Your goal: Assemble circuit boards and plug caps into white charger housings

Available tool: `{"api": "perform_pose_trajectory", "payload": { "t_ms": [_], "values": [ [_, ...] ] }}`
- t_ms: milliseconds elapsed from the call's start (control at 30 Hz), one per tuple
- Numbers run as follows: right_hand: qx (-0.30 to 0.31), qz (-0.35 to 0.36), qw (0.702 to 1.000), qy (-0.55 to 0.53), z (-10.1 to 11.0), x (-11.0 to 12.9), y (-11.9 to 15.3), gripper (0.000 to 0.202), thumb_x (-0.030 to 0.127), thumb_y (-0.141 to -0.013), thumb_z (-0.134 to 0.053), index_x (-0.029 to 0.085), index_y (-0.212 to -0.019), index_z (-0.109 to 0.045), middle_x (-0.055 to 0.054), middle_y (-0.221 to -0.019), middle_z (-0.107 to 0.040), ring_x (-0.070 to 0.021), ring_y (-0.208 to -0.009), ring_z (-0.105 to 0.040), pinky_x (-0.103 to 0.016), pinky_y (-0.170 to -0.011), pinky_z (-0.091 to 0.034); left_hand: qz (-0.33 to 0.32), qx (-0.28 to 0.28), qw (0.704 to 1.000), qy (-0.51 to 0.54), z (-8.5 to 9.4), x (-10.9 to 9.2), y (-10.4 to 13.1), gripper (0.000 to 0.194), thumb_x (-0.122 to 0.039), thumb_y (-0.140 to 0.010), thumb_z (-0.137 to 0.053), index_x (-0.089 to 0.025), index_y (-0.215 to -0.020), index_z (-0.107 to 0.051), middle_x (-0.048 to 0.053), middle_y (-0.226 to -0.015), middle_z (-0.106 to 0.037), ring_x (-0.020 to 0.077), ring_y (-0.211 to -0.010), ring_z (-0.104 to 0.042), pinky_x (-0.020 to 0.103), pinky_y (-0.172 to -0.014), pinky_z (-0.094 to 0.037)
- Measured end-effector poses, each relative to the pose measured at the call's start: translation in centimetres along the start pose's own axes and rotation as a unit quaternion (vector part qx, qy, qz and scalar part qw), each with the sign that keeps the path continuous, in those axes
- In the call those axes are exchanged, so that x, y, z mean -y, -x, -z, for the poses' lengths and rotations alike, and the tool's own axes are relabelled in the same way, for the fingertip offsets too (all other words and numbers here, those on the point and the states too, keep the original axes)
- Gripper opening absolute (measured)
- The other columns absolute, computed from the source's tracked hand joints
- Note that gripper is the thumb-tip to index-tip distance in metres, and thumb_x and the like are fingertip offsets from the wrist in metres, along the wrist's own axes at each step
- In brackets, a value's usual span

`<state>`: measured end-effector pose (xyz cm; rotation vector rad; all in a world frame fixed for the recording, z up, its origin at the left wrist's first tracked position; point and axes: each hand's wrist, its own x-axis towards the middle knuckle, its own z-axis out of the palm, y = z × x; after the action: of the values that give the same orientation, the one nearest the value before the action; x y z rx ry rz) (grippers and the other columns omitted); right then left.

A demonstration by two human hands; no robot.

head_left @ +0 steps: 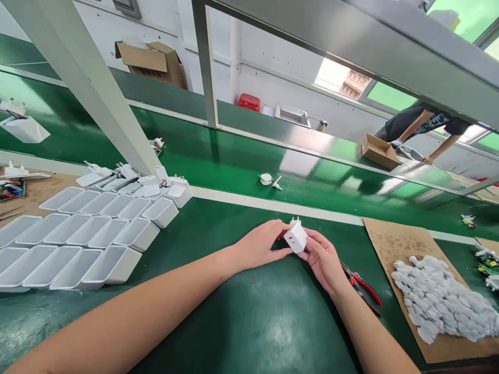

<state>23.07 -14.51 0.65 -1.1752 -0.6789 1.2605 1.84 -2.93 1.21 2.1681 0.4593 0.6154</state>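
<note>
A white plug-in charger is held up between my two hands above the green table, its two prongs pointing away from me. Fingers and thumb of my left hand are closed on its left side. From the right, my right hand grips the other side. Its near face shows port openings, one of them reddish. Beside my right wrist lie pliers with red and dark handles. To the left stand rows of open white charger casings, and casings with plug parts sit behind them.
White lumpy pieces cover a cardboard sheet at right. Beyond a pale rail runs a green belt carrying a small circuit part. A metal post rises at left. Another person handles a cardboard box across the line.
</note>
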Motion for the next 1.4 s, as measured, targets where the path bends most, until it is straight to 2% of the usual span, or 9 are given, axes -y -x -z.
{"api": "perform_pose_trajectory", "payload": {
  "t_ms": [167, 267, 500, 733, 867, 1133, 1400],
  "values": [
    [0.007, -0.046, 0.997, -0.055, -0.3, -0.1, -0.1, 0.042, 0.043, -0.085, -0.092, 0.018, -0.117, -0.082, -0.009, -0.108, -0.084, -0.0176, -0.089, -0.079, -0.027, -0.077, -0.069, 0.023, -0.011, 1.0, 0.012, 0.0, 0.1, 0.1, 0.033, -0.038, -0.094, -0.075, -0.022, -0.121, -0.064, 0.003, -0.102, -0.068, 0.0204, -0.089, -0.064, 0.035, -0.081, -0.054],
    [0.008, -0.057, 0.996, -0.071, -0.4, -0.2, -0.1, 0.043, 0.043, -0.084, -0.093, 0.018, -0.117, -0.082, -0.008, -0.106, -0.084, -0.0165, -0.086, -0.079, -0.025, -0.077, -0.069, 0.018, -0.011, 1.0, 0.02, 0.0, 0.1, 0.1, 0.035, -0.04, -0.095, -0.074, -0.023, -0.124, -0.064, 0.002, -0.101, -0.068, 0.0193, -0.087, -0.063, 0.035, -0.08, -0.054],
    [-0.007, -0.051, 0.992, -0.119, -0.2, -0.3, -0.2, 0.042, 0.037, -0.084, -0.093, 0.018, -0.12, -0.081, -0.008, -0.11, -0.085, -0.015, -0.086, -0.08, -0.022, -0.078, -0.069, 0.014, -0.012, 1.0, 0.018, 0.1, -0.2, 0.2, 0.04, -0.042, -0.1, -0.068, -0.023, -0.136, -0.06, 0.004, -0.108, -0.069, 0.0197, -0.092, -0.066, 0.038, -0.086, -0.057],
    [-0.035, -0.037, 0.985, -0.166, 0.6, -0.3, -0.9, 0.036, 0.034, -0.09, -0.088, 0.017, -0.121, -0.08, -0.01, -0.118, -0.084, -0.0173, -0.094, -0.082, -0.021, -0.084, -0.069, 0.015, 0.007, 1.0, -0.023, -0.2, 0.2, 0.1, 0.026, -0.039, -0.104, -0.061, -0.021, -0.122, -0.062, 0.005, -0.108, -0.071, 0.0199, -0.093, -0.068, 0.036, -0.082, -0.058],
    [-0.034, -0.033, 0.984, -0.171, 0.7, -0.4, -1.0, 0.033, 0.035, -0.089, -0.088, 0.02, -0.118, -0.08, -0.007, -0.118, -0.084, -0.0172, -0.096, -0.082, -0.023, -0.086, -0.07, 0.0, 0.024, 0.999, -0.037, -0.4, 0.5, 0.0, 0.02, -0.035, -0.103, -0.06, -0.021, -0.117, -0.064, 0.006, -0.107, -0.072, 0.0202, -0.094, -0.069, 0.037, -0.085, -0.059],
    [-0.025, -0.025, 0.984, -0.176, 0.6, -0.4, -0.9, 0.033, 0.032, -0.089, -0.089, 0.019, -0.118, -0.08, -0.006, -0.118, -0.084, -0.0166, -0.098, -0.082, -0.023, -0.089, -0.069, -0.006, 0.051, 0.997, -0.057, -0.3, 0.5, -0.2, 0.014, -0.031, -0.103, -0.058, -0.021, -0.109, -0.066, 0.005, -0.103, -0.071, 0.0208, -0.093, -0.068, 0.037, -0.086, -0.057],
    [-0.034, -0.025, 0.98, -0.194, 1.0, -0.7, -1.2, 0.029, 0.031, -0.093, -0.084, 0.02, -0.118, -0.079, -0.006, -0.121, -0.083, -0.0161, -0.096, -0.082, -0.023, -0.088, -0.069, -0.017, 0.053, 0.996, -0.07, -0.4, 0.7, -0.2, 0.013, -0.03, -0.102, -0.059, -0.021, -0.106, -0.067, 0.005, -0.1, -0.071, 0.0207, -0.092, -0.067, 0.035, -0.085, -0.055]
  ]
}}
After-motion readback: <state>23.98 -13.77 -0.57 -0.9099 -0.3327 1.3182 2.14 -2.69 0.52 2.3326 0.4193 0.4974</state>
